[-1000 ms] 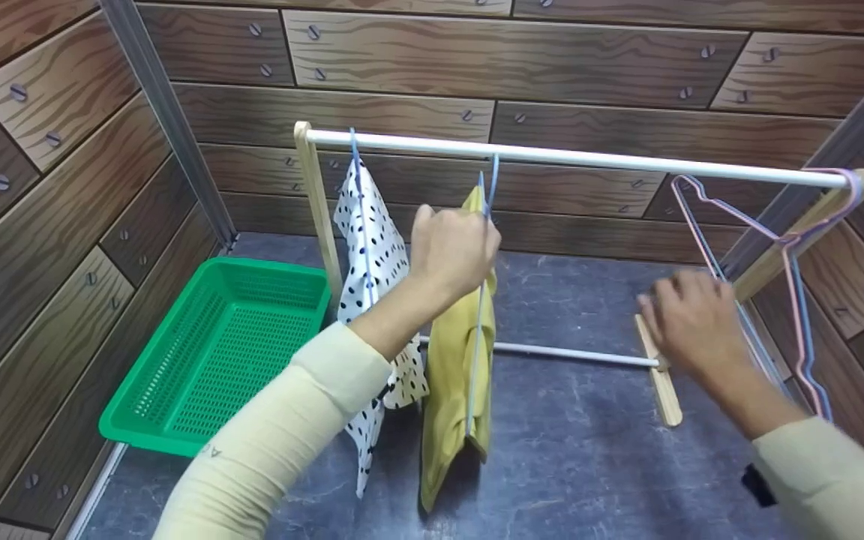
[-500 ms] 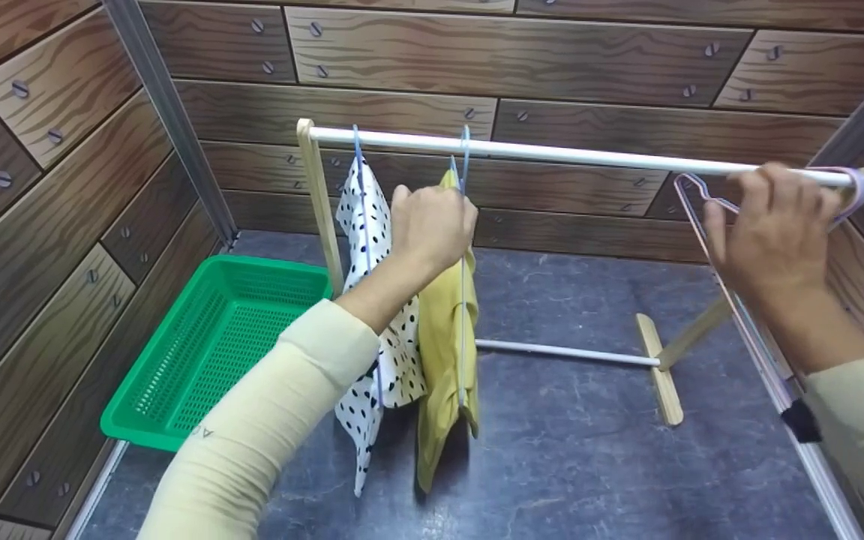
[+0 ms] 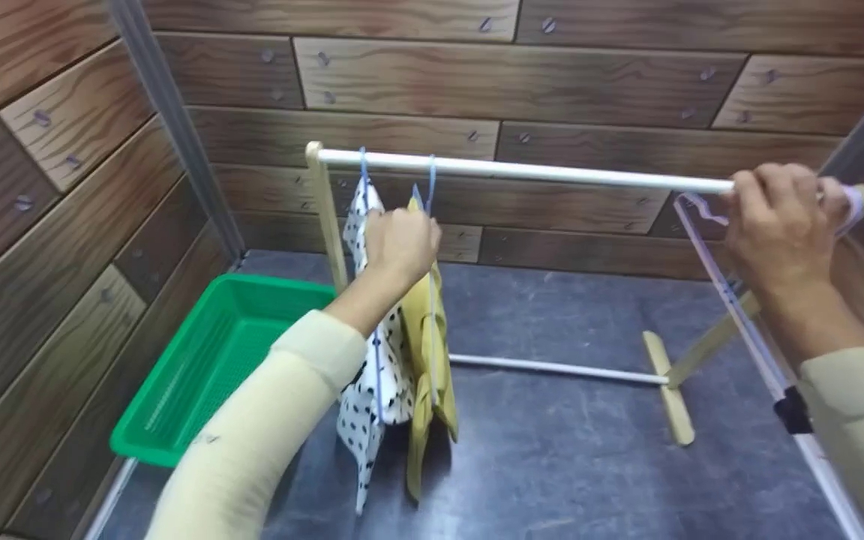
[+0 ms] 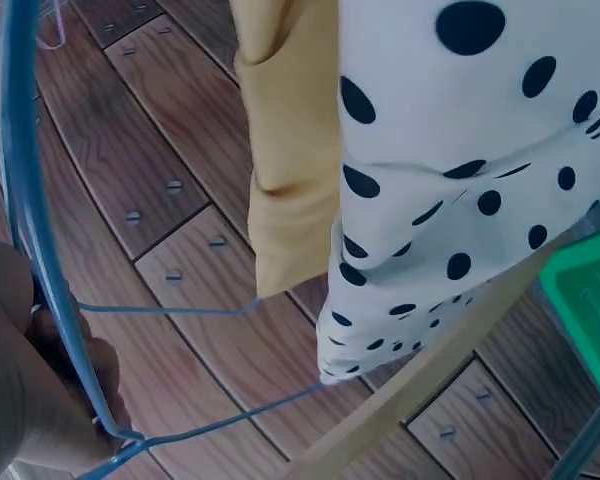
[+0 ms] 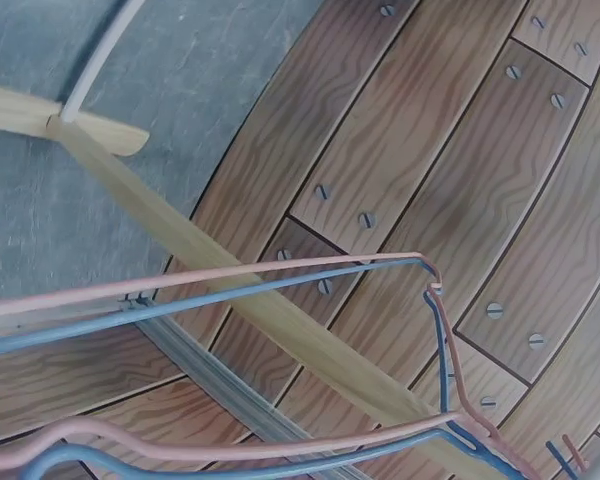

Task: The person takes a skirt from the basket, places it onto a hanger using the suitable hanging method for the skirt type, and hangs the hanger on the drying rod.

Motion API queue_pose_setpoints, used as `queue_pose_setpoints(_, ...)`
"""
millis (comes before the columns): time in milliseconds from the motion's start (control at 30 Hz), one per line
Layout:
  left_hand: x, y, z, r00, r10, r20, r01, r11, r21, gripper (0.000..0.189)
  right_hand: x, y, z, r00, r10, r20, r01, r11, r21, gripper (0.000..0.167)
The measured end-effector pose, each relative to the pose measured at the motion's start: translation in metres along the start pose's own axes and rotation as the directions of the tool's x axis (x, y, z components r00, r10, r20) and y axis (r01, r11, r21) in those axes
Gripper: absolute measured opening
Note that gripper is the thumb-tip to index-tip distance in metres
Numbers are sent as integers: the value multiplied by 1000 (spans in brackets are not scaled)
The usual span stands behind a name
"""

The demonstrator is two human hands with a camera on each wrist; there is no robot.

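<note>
My left hand (image 3: 402,244) grips the neck of a blue clothes hanger (image 3: 431,180), whose hook sits over the white rail (image 3: 552,173). A yellow cloth (image 3: 432,360) hangs folded on that hanger. Just left of it is a white cloth with black dots (image 3: 376,405), on a second blue hanger (image 3: 363,161). In the left wrist view, my left hand (image 4: 50,375) lies against the blue wire. My right hand (image 3: 784,225) is wrapped over the rail's right end. Beside it hang pink and blue hangers (image 5: 280,268), with no cloth on them.
A green plastic basket (image 3: 169,382) stands on the floor to the left. The rack has wooden end posts (image 3: 327,225), a white lower bar (image 3: 552,367) and a wooden foot (image 3: 676,405) at right. Wood-patterned walls (image 3: 402,82) close in the back and sides.
My left hand has slid the hanger with the yellow cloth leftward along the rail, close to the dotted cloth. My right hand has risen from beside the lower hangers to the rail's right end.
</note>
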State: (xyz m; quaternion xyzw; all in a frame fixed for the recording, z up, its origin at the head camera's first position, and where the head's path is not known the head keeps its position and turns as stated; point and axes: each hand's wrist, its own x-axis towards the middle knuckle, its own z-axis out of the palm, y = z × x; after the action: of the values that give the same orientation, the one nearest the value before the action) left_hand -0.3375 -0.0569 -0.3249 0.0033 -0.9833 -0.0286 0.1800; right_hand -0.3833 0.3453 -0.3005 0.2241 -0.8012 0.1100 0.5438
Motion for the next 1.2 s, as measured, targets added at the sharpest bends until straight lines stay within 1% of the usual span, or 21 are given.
queue_pose_setpoints(33,-1,0,4,999,13,-31,-13,1000,1,43,-1,1,-1,1000,7,7,-7,1000,7,28)
queue_pose_setpoints(100,-2,0,8,992,33,-124,-30,999,24,43,-1,3,-1,1000,21,18,-22,1000,12,29)
queue_pose_setpoints(167,-3,-3,9,976,41,-215,-29,998,56,44,-1,1,3,1000,25,19,-26,1000,17,31)
queue_pose_setpoints(200,-4,-6,7,964,48,-260,-30,997,71,46,-2,-1,6,1000,28,9,-28,999,21,32)
queue_pose_setpoints(233,-5,-8,5,947,61,-316,-34,995,92,50,-3,-3,9,1000,29,-5,-29,999,20,34)
queue_pose_setpoints(300,-6,-14,-3,901,100,-423,-58,992,112,55,-5,-6,15,999,38,-23,-38,999,19,33)
queue_pose_setpoints(400,-6,-22,-22,817,158,-554,-97,986,139,55,-10,-9,18,998,53,-37,-52,998,22,33)
queue_pose_setpoints(433,-4,-25,-30,796,165,-582,-99,985,143,52,-11,-10,18,997,59,-44,-58,998,23,33)
queue_pose_setpoints(467,-2,-29,-39,787,163,-595,-99,985,139,50,-11,-9,17,997,66,-51,-64,998,26,33)
queue_pose_setpoints(533,6,-39,-54,791,138,-595,-81,989,122,46,-11,-8,16,995,76,-63,-75,997,31,34)
queue_pose_setpoints(567,11,-46,-59,806,122,-580,-71,991,111,46,-10,-7,16,995,80,-67,-78,996,32,35)
queue_pose_setpoints(633,18,-59,-66,848,96,-521,-59,994,86,49,-9,-5,15,994,87,-69,-85,996,34,35)
queue_pose_setpoints(667,21,-66,-68,871,87,-483,-58,995,75,52,-9,-4,14,994,88,-66,-86,996,33,35)
queue_pose_setpoints(733,23,-77,-67,909,82,-408,-62,996,61,58,-9,-1,12,995,88,-53,-86,996,31,34)
queue_pose_setpoints(800,24,-87,-62,939,85,-333,-71,996,53,63,-9,0,10,995,91,-44,-90,995,32,34)
queue_pose_setpoints(833,24,-91,-59,949,83,-305,-73,996,45,64,-8,1,9,995,93,-41,-92,995,30,34)
queue_pose_setpoints(867,24,-94,-56,954,80,-287,-73,997,35,64,-7,2,9,995,96,-38,-95,995,30,34)
queue_pose_setpoints(933,25,-99,-48,960,76,-271,-77,997,6,63,-6,2,8,994,103,-23,-102,994,32,34)
queue_pose_setpoints(1000,25,-103,-40,955,76,-288,-87,996,-27,59,-5,2,8,994,110,-4,-110,993,33,33)
queue_pose_setpoints(1067,25,-104,-36,945,74,-318,-95,994,-49,58,-5,2,7,993,114,19,-115,993,35,32)
queue_pose_setpoints(1200,21,-106,-32,932,60,-356,-88,994,-64,62,-5,-2,6,992,115,49,-116,993,35,33)
